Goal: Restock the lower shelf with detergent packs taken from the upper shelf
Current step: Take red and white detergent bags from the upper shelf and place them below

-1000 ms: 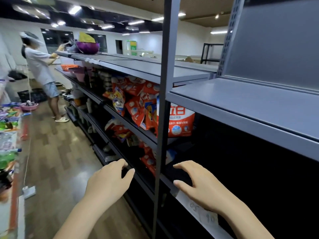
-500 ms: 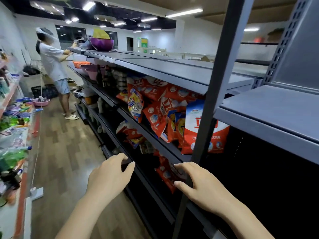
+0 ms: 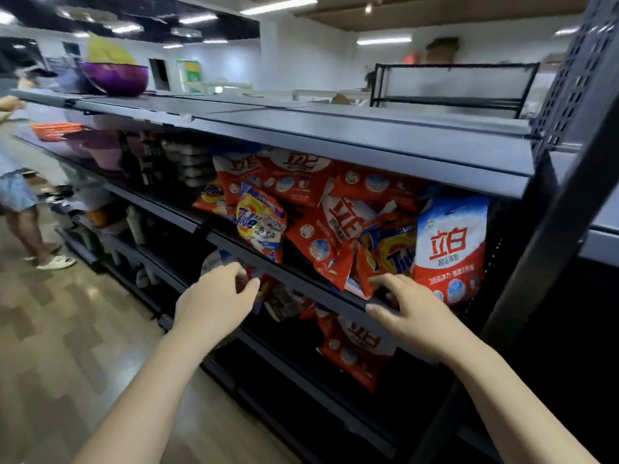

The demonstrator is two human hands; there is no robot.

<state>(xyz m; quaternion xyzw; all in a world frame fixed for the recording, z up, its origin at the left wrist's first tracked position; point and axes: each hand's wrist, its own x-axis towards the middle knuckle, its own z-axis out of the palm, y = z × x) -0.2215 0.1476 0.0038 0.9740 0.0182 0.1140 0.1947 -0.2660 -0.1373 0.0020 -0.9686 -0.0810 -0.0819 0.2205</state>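
Several red and orange detergent packs [image 3: 315,236] lie piled on the upper shelf [image 3: 294,272], with a red and white upright pack [image 3: 450,249] at its right end. A few packs [image 3: 355,349] lie on the lower shelf [image 3: 301,366] beneath. My left hand [image 3: 214,303] hovers in front of the upper shelf's edge, fingers loosely bent, holding nothing. My right hand [image 3: 402,309] reaches with spread fingers to the shelf edge just below the orange pack [image 3: 392,256]; it grips nothing.
A dark steel upright post [image 3: 549,236] stands right of the packs. A purple bowl [image 3: 115,77] sits on the top shelf [image 3: 301,128]. Another person [image 3: 20,195] stands at the far left in the wooden-floored aisle [image 3: 67,346].
The view has swung left and closer to the detergent shelf. Both hands have risen from the lower shelf level toward the upper shelf's front edge.
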